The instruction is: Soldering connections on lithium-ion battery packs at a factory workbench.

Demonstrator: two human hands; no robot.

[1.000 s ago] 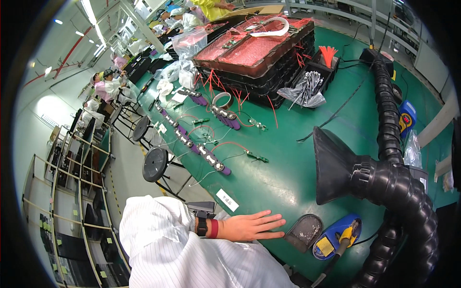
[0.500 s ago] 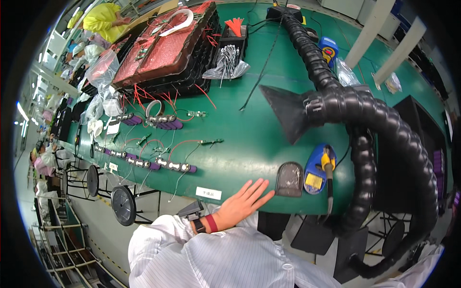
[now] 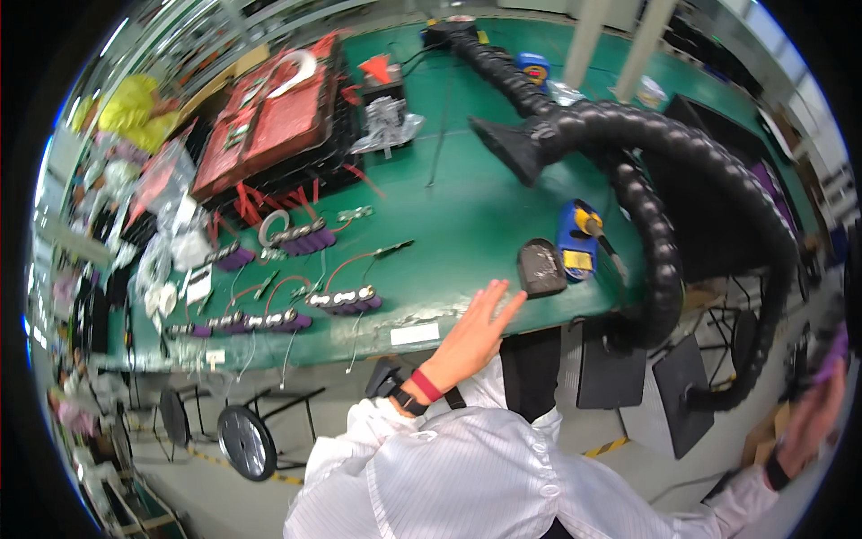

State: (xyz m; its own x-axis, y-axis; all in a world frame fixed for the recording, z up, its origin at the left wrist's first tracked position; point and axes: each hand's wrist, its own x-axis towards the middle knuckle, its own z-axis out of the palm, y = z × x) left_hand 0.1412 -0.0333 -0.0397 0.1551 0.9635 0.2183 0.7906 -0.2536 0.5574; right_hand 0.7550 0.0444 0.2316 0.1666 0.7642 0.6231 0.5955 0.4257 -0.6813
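The left hand (image 3: 471,332), its grip released and empty with fingers spread, hovers at the near edge of the bench (image 3: 467,207), as it did half a second ago, and the dark pad (image 3: 541,268) lies just past its fingertips, so taking it would need only a short forward reach, while the grip of the blurred right hand (image 3: 813,409) cannot be told.

Long green workbench (image 3: 467,216), round black stool (image 3: 244,440) beneath, grey floor (image 3: 180,494).

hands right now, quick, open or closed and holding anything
Left hand: open, fingers spread, holding nothing, at the front edge of the green table.
Right hand: blurred at the picture's rim; cannot tell whether it is open or holding anything.
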